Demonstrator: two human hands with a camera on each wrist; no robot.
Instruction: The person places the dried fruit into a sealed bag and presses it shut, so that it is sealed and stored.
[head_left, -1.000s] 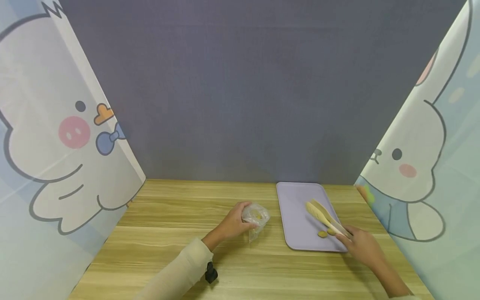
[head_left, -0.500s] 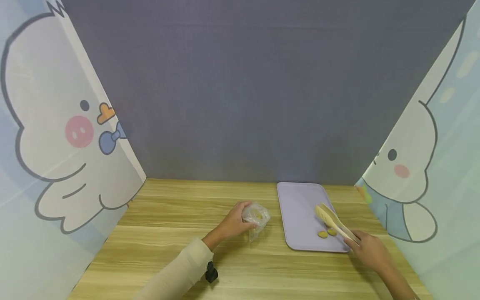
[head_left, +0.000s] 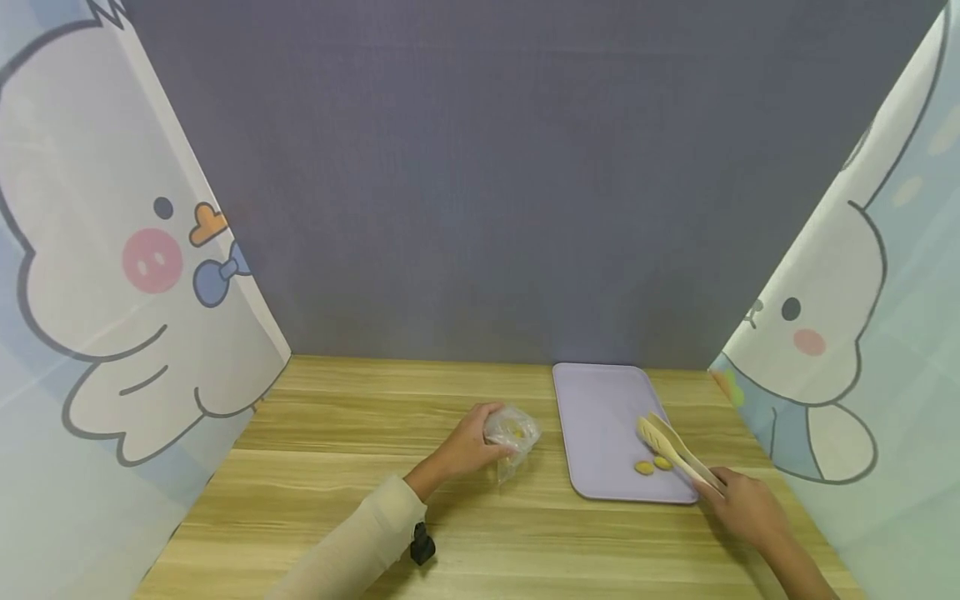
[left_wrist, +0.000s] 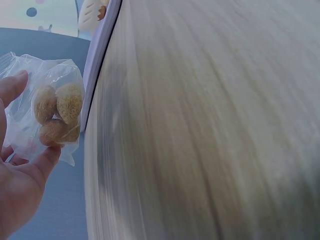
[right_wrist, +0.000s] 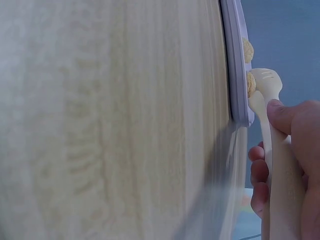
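My left hand (head_left: 475, 440) holds a clear plastic bag (head_left: 512, 432) above the table, left of the tray. In the left wrist view, tan rough-surfaced lumps (left_wrist: 69, 103) show through the bag (left_wrist: 17, 112), with my left thumb and fingers (left_wrist: 42, 162) around it. A pair of cream tongs (head_left: 675, 452) is gripped in my right hand (head_left: 746, 506), its tips over the right part of the lilac tray (head_left: 600, 417). Two similar lumps (head_left: 643, 468) lie on the tray near the tongs. In the right wrist view, the tongs (right_wrist: 285, 175) have nothing visibly pinched between their tips.
A wood-grain table (head_left: 337, 417) carries everything. A grey panel (head_left: 465, 183) closes off the back, and cartoon-printed panels (head_left: 832, 375) stand at both sides. A small black object (head_left: 422, 546) is beside the left sleeve.
My right hand and the tongs have moved right and slightly toward me, with the tongs' tips drawn back toward the tray's right side. My left hand and the bag look unmoved.
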